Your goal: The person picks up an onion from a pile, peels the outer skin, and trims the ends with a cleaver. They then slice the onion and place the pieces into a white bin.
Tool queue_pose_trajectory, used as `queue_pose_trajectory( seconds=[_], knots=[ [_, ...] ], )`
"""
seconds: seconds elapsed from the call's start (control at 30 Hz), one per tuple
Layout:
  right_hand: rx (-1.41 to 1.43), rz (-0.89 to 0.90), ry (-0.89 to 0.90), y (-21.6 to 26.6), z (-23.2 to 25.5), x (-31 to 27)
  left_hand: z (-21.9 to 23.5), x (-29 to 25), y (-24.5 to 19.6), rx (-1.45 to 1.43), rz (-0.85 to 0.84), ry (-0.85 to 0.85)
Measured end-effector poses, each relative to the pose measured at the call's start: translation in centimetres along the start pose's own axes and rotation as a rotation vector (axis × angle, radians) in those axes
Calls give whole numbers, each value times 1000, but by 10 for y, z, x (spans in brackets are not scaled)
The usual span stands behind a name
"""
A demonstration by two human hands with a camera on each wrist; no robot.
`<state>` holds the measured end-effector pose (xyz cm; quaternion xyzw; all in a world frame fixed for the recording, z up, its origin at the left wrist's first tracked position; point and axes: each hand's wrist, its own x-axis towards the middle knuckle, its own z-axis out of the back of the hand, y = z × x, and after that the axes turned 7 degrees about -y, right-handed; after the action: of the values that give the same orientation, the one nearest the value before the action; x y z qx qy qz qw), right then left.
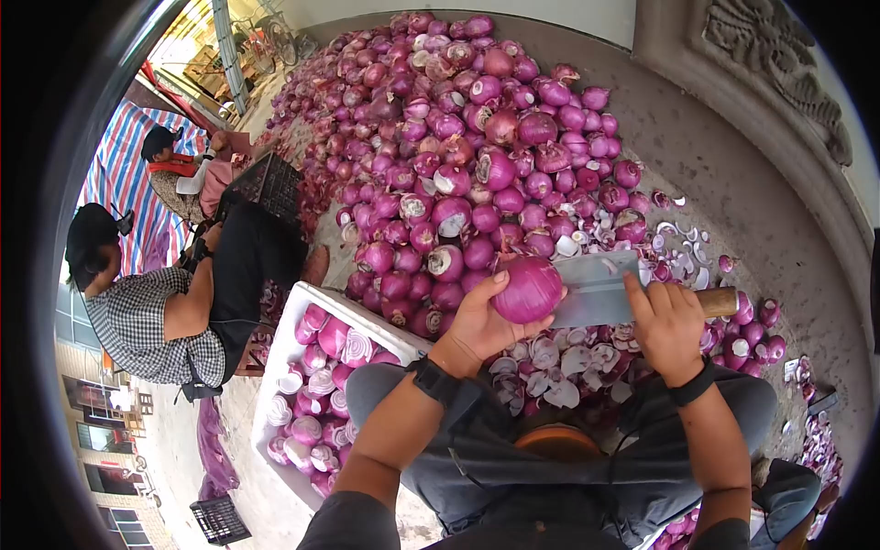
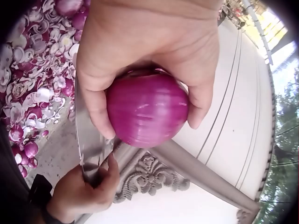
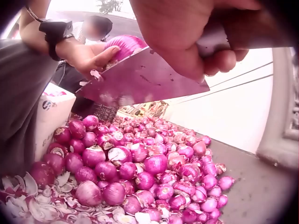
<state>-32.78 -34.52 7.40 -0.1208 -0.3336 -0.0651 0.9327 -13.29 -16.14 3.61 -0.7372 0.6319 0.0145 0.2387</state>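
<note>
Purple onion (image 2: 147,111) between left fingers (image 2: 99,114)

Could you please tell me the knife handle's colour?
The handle is brown, clearest in the head view.

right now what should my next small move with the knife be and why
Probably bring the knife edge to one end of the onion and trim it: the left hand grips the onion, the right hand holds the knife close beside it, and no cut face shows on it, while some onions in the box show pale cut faces.
</note>
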Motion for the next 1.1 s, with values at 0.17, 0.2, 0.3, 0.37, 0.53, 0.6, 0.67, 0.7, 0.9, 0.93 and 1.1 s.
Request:
queue_pose_trajectory(
  seconds=[0.17, 0.2, 0.3, 0.37, 0.53, 0.6, 0.67, 0.7, 0.9, 0.93, 1.1],
  knots=[
    [-48, -93, -53, -22, 16, -1, 5, 0, -9, 94, -80, -89],
    [-45, -135, -76, -27, 18, -3, 7, 1, -10, 135, -102, -124],
    [-113, -209, -111, -41, 19, -10, 5, 1, -8, 60, -110, -192],
    [-106, -264, -101, -43, 23, -10, 3, 0, -7, 54, -113, -190],
    [-46, -416, -88, -43, 20, -16, -2, -3, -5, 28, -144, -208],
    [-48, -451, -88, -41, 24, -13, -3, -4, -1, 72, -185, -211],
    [-51, -480, -88, -39, 24, -10, -8, -6, 1, 112, -229, -211],
    [12, -558, -95, -38, 22, -9, -12, -8, 3, 172, -239, -165],
    [291, -699, -195, -24, 6, -5, -15, -6, 8, 360, -249, -153],
    [320, -688, -196, -17, 5, -1, -16, -7, 8, 432, -289, -182],
    [468, -573, -116, 14, 7, 7, -15, -8, 13, 470, -333, -235]
  ],
)
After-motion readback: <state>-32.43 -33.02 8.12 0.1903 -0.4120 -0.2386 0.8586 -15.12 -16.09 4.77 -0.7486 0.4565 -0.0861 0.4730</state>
